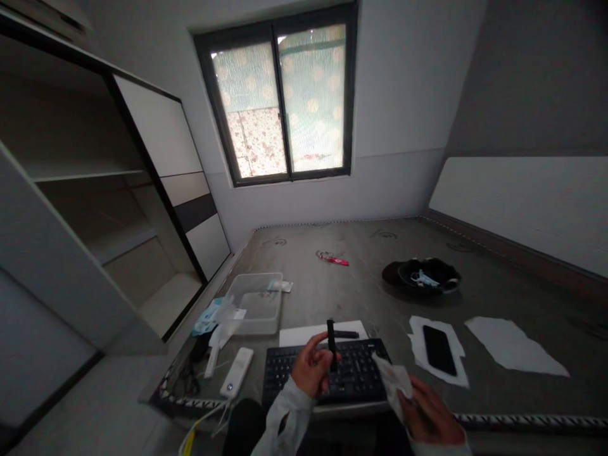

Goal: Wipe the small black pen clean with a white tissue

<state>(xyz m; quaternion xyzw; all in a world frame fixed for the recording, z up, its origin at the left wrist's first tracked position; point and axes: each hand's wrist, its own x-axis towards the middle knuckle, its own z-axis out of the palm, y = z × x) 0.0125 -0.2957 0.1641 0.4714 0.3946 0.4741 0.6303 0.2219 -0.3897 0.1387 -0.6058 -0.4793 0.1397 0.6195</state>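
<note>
My left hand (311, 368) pinches a narrow black strip (331, 335) that stands upright above the keyboard. The strip may be a watch band, but its kind is not clear. A crumpled white tissue (395, 382) is in my right hand (430, 408), its loose end hanging over the keyboard's right end. Below both hands lies the black keyboard (278, 370). Just behind it, a second dark strip (346, 334) rests on a flat white sheet or box (299, 335).
A clear plastic bin (280, 304) and a white power strip (239, 373) with cables are on the left. To the right lie a phone (439, 349) on white paper, another paper sheet (515, 345) and a dark cap (401, 275). A red packet (338, 260) lies farther back.
</note>
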